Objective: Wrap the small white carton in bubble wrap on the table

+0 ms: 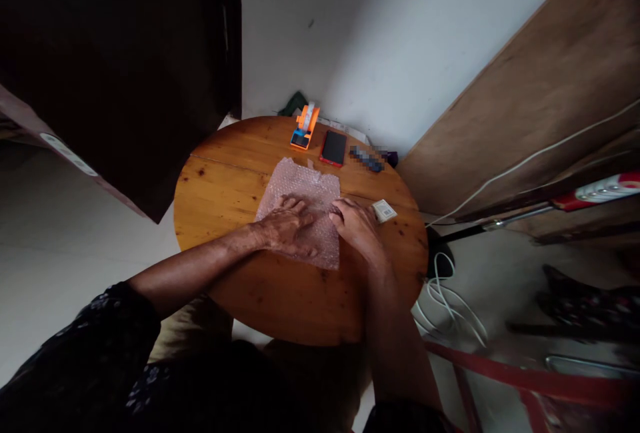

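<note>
A sheet of pinkish bubble wrap (324, 188) lies on the round wooden table (220, 183). My left hand (289, 225) rests flat on the middle of it, palm down, with its fingers spread. At the sheet's right edge, my right hand (356, 223) has its thumb and bent forefinger closed on the plastic; the other fingers are partly hidden. Just right of that hand is a small pale packet with a printed label (385, 211). Whether anything lies beneath the wrap I cannot tell.
Toward the wall stand an orange tape dispenser (305, 128), a red-edged phone (333, 148) and a blurred dark object (367, 158). White cable (445, 296) coils on the floor at the right. A red chair frame (530, 373) is at the lower right, a dark door (125, 73) at the left.
</note>
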